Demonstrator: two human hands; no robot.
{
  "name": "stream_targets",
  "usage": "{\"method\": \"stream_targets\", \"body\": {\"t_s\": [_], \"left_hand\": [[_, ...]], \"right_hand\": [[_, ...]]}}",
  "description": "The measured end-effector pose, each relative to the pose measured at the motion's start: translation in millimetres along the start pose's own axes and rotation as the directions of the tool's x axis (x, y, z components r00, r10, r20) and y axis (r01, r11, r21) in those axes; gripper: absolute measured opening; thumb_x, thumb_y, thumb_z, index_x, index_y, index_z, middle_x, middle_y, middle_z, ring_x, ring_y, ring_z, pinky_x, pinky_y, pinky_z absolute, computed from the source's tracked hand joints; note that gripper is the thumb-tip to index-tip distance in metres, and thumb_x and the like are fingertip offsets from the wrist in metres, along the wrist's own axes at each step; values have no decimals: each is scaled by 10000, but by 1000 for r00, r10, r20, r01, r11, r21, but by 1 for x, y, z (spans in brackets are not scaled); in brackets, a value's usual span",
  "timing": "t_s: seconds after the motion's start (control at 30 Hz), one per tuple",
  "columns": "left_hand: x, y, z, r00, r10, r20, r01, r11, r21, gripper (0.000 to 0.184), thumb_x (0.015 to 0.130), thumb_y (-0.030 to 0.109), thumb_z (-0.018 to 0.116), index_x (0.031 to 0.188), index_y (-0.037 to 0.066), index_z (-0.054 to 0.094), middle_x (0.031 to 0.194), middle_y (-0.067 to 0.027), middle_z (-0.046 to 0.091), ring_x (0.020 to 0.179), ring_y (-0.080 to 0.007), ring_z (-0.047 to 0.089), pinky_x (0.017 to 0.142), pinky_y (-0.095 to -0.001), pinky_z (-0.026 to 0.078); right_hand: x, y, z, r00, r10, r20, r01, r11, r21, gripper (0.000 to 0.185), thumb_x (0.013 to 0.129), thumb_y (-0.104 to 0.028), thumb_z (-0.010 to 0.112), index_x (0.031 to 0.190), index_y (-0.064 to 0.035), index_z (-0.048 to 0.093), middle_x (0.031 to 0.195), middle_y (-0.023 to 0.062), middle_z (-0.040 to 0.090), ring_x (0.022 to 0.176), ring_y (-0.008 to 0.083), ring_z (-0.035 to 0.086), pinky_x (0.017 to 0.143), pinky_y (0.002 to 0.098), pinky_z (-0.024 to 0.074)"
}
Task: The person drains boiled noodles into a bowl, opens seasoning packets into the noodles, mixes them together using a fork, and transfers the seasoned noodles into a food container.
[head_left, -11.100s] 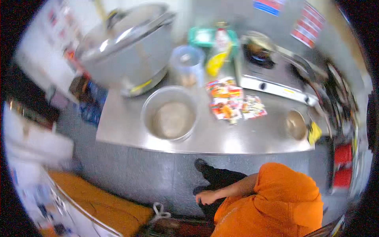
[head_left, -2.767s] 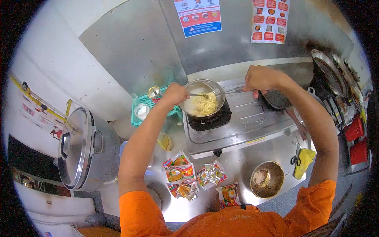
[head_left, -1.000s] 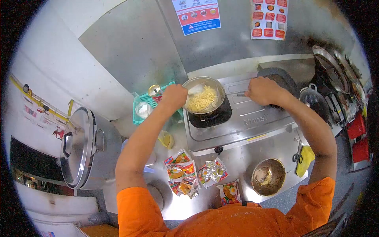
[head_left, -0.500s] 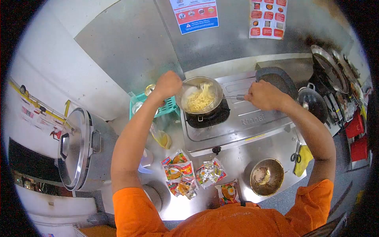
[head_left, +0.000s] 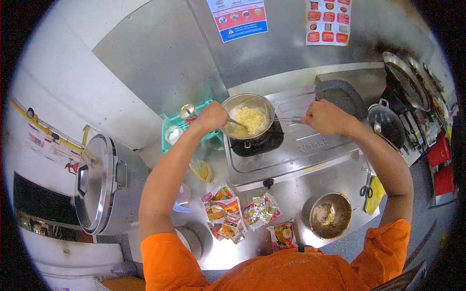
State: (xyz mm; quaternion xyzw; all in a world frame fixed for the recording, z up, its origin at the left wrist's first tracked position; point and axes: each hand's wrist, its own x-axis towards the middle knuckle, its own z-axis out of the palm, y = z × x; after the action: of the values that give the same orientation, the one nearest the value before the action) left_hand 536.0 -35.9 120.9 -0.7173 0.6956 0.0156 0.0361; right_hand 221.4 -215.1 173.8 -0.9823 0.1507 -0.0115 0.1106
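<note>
A metal pot (head_left: 232,103) of yellow instant noodles (head_left: 250,120) sits on the left burner of the stove. My left hand (head_left: 213,115), fingers closed, grips a thin metal utensil (head_left: 238,123). Its tip is down among the noodles, so I cannot tell whether it is a fork or a spoon. On the pot's right side, my right hand (head_left: 326,118) is wrapped round a long metal handle (head_left: 290,120) that runs level to the rim. Whether this handle belongs to the pot itself or to a strainer in it is unclear.
Several noodle packets (head_left: 223,211) lie on the steel counter, near a stained metal bowl (head_left: 330,216), scissors (head_left: 369,190) and a yellow cloth (head_left: 375,196). Left of the pot stands a green basket (head_left: 208,138) with a can (head_left: 187,112). A big lidded pot (head_left: 99,184) is far left; a wok (head_left: 386,125) is right.
My left hand has shifted slightly right and down. Strands lifted at the pot's upper side are now down in the mass of noodles. My right hand stays on the handle.
</note>
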Motion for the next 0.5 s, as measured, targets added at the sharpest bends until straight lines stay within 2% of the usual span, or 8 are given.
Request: {"method": "stream_targets", "body": {"t_s": [0.03,0.1,0.13,0.2,0.3,0.4,0.43,0.5], "left_hand": [[0,3,-1,1000,2,-1,-2,1000,1,159,737,167,618,718,18,671,769,-193,640,741,-387,620,714,-459,491],[-9,25,-17,920,-343,-191,251,887,-387,156,766,145,606,712,8,655,719,-211,621,732,-394,614,688,-467,486],[-12,33,-22,920,-343,-189,251,887,-388,156,766,145,606,712,8,655,719,-211,621,732,-394,614,688,-467,486],[-19,44,-31,892,-256,-372,188,960,-210,158,814,140,579,762,12,655,713,-213,621,710,-388,616,665,-464,486],[-41,60,-45,882,-291,-371,279,956,-86,180,859,162,547,884,31,668,745,-216,638,704,-391,621,652,-465,490],[-72,59,-37,876,-282,-390,279,958,-67,204,893,188,529,967,50,660,755,-200,648,681,-386,625,635,-472,490],[-80,63,-32,874,-284,-393,281,957,-67,204,893,188,529,967,50,660,755,-200,648,681,-386,625,635,-472,490],[-95,70,-22,664,-429,-613,287,902,-321,206,926,198,490,884,46,622,673,-195,617,647,-380,620,566,-472,483]], "right_hand": [[0,2,-1,1000,2,-2,-2,1000,0,352,873,-283,562,764,28,684,752,261,634,762,440,623,734,494,481],[-1,7,-1,998,46,51,-51,993,105,359,876,-294,567,775,27,691,702,237,632,700,394,637,679,466,476],[-3,10,2,998,47,53,-52,993,107,359,876,-294,567,775,27,691,702,237,632,700,394,637,679,466,476],[-4,18,8,992,106,75,-123,951,284,371,882,-312,572,791,27,691,623,176,617,605,291,622,609,404,469],[-15,28,24,976,206,75,-218,878,426,374,889,-314,574,796,30,686,565,103,572,560,182,565,555,345,437],[-36,26,35,974,223,32,-210,847,488,349,889,-297,578,815,25,688,549,73,539,552,136,520,533,325,413],[-42,25,40,975,220,30,-207,849,486,349,889,-297,578,815,25,688,549,73,539,552,136,520,533,325,413],[-48,23,46,974,218,-69,-165,880,446,358,880,-316,580,817,16,698,576,167,585,540,268,572,588,402,450]]}}
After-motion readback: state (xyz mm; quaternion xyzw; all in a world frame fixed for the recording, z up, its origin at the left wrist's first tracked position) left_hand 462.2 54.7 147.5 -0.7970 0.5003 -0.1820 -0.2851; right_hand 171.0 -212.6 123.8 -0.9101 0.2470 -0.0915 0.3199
